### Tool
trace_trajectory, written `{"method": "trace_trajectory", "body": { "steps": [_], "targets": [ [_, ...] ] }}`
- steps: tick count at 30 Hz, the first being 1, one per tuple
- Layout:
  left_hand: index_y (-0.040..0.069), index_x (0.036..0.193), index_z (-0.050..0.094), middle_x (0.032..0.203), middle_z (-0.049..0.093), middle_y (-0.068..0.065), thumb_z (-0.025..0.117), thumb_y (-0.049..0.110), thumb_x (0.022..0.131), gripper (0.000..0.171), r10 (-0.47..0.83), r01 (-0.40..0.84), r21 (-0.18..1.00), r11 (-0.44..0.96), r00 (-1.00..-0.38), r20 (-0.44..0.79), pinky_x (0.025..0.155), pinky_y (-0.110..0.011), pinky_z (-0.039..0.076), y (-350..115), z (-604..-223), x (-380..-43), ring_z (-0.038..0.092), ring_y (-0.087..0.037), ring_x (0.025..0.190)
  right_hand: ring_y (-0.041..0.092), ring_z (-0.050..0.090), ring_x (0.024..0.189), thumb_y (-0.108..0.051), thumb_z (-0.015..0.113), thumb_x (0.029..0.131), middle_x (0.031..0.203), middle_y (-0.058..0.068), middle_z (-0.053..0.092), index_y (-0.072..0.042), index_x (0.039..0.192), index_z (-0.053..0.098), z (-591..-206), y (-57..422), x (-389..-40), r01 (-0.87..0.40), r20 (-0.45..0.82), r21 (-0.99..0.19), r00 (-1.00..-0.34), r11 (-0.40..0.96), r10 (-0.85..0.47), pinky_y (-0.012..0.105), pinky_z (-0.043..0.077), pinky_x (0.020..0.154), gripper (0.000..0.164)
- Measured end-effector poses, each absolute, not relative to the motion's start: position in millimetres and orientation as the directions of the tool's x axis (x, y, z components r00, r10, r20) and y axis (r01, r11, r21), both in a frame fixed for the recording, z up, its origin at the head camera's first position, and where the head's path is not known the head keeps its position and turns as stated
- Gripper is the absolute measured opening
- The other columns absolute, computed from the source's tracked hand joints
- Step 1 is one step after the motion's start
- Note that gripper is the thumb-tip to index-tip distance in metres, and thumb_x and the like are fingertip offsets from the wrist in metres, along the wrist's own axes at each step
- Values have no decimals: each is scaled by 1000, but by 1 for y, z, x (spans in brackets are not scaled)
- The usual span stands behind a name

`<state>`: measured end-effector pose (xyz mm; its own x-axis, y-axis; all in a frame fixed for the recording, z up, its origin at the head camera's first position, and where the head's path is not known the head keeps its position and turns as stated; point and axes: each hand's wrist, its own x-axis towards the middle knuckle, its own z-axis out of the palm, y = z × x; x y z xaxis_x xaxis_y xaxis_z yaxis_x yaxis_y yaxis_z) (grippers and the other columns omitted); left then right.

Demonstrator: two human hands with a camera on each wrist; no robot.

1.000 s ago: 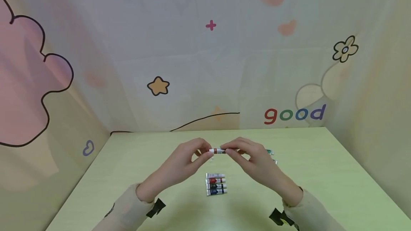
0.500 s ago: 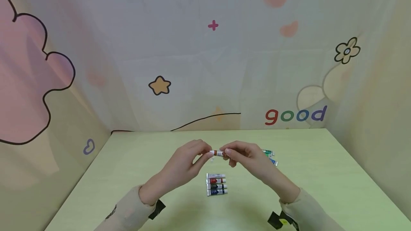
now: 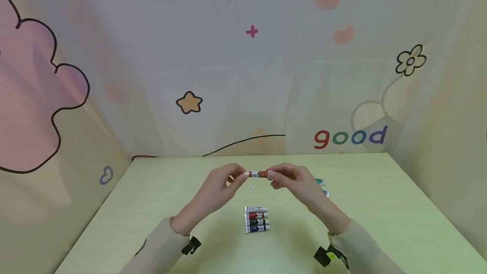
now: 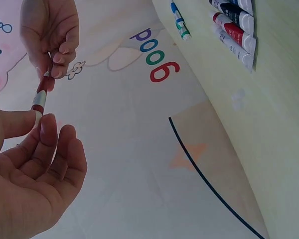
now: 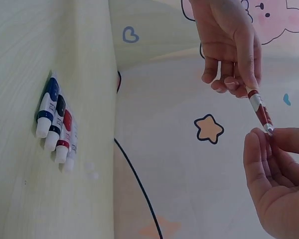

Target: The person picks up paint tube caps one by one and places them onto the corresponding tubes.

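A small paint tube [image 3: 258, 174] with a reddish-brown label is held level above the table between both hands. My left hand [image 3: 220, 185] pinches its white-capped end between thumb and index finger. At the other end, my right hand [image 3: 298, 183] pinches the flat silvery tail. The label between the fingertips shows in the left wrist view on the tube [image 4: 40, 98] and in the right wrist view too. Below the hands, several paint tubes lie side by side in a row, among them a red one [image 3: 256, 215] and a dark blue one [image 3: 257, 228].
Small white bits [image 3: 252, 188] lie on the pale green table [image 3: 182, 240], behind the row. Green [image 3: 320, 182] and blue [image 3: 325, 193] tubes lie to the right, partly hidden by the right hand. A printed cloth [image 3: 228, 62] hangs behind the table.
The right fingers have shifted from the tube's middle to its tail, so more of the label shows. Both hands have risen slightly with the tube; the left keeps its pinch on the capped end.
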<state>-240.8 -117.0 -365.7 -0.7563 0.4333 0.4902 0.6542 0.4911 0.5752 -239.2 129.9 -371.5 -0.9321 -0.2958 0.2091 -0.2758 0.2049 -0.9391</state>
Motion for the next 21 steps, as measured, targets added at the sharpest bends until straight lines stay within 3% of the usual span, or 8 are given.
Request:
{"method": "trace_trajectory", "body": {
  "steps": [7, 15, 21],
  "targets": [
    [11, 103, 72, 90, 69, 3, 67, 22, 99, 13, 399, 568, 667, 482, -820, 411, 71, -29, 53, -115, -387, -253, 61, -11, 78, 28, 68, 90, -17, 64, 100, 100, 11, 70, 4, 116, 69, -396, 131, -257, -204, 149, -964, -946, 171, -289, 29, 57, 83, 26],
    [11, 101, 72, 91, 70, 0, 67, 21, 99, 12, 376, 454, 737, 501, -881, 288, 65, -29, 50, -115, -414, -274, 61, -13, 78, 27, 68, 88, -16, 66, 99, 104, 19, 70, 4, 116, 69, -425, 127, -275, -137, 77, -972, -952, 191, -295, 38, 57, 85, 25],
    [9, 100, 73, 89, 69, 2, 68, 21, 98, 13, 370, 410, 752, 516, -899, 236, 64, -29, 49, -114, -433, -288, 60, -12, 79, 31, 67, 88, -16, 65, 100, 101, 17, 70, 3, 113, 70, -437, 127, -283, -139, 63, -956, -957, 259, -284, 36, 58, 80, 24]
  ]
}}
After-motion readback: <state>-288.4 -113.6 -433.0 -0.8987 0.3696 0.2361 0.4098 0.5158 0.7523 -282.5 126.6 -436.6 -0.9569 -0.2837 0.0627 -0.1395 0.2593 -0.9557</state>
